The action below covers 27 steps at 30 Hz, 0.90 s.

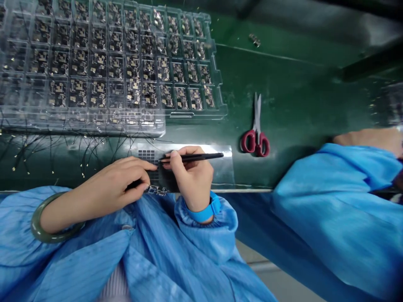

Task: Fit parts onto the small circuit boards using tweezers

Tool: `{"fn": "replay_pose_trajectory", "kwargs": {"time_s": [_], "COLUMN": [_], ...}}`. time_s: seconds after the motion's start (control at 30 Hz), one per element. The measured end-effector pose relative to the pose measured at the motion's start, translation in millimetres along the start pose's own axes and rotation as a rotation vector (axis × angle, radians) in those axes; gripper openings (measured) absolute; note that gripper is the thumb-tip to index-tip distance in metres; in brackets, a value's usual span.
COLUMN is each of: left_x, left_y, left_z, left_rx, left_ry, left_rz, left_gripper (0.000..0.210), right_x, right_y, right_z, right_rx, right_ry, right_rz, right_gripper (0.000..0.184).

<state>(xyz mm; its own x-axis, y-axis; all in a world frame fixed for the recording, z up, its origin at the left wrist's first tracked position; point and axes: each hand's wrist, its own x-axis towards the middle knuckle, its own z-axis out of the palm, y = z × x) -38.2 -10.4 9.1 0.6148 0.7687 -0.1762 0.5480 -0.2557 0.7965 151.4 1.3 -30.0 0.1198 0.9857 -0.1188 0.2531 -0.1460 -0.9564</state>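
My right hand (194,174) is closed round black tweezers (201,157), whose tips point left. The tips meet a clear sheet (223,170) carrying rows of small dark rectangular pieces (146,154). On the sheet's left part rests my left hand (129,178), index finger stretched out close to the tweezer tips and thumb apart from it. A small circuit board (156,191) lies by the left thumb at the table's front edge. Whether the thumb touches it, I cannot tell. Part of the dark pieces is hidden by my fingers.
Clear compartment trays (172,114) full of small circuit boards stand at the back left, thin black wires (88,151) trailing in front. Red-handled scissors (257,130) lie right of the sheet. A small metallic part (254,40) lies farther back. Another person's blue sleeve (333,180) is at right.
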Motion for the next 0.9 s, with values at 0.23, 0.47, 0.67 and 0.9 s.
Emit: {"fn": "replay_pose_trajectory", "kwargs": {"time_s": [0.23,0.47,0.67,0.9], "left_x": [1.2,1.6,0.9,1.2], "left_y": [-1.0,-0.1,-0.5,-1.2], "left_z": [1.4,1.4,0.7,0.8], "left_rx": [0.054,0.045,0.04,0.03], "left_ry": [0.004,0.002,0.004,-0.011], "left_rz": [0.036,0.028,0.022,0.015], "left_gripper": [0.015,0.016,0.015,0.014], "right_x": [0.1,-1.9,-2.2,-4.8], "right_y": [-2.0,-0.8,-3.0,-1.8], "right_z": [0.3,1.2,0.5,2.8], "right_rx": [0.022,-0.074,0.035,-0.083], "right_ry": [-0.01,0.069,0.011,0.06], "right_rz": [0.011,-0.032,-0.024,-0.064], "right_gripper": [0.015,0.016,0.015,0.018]}}
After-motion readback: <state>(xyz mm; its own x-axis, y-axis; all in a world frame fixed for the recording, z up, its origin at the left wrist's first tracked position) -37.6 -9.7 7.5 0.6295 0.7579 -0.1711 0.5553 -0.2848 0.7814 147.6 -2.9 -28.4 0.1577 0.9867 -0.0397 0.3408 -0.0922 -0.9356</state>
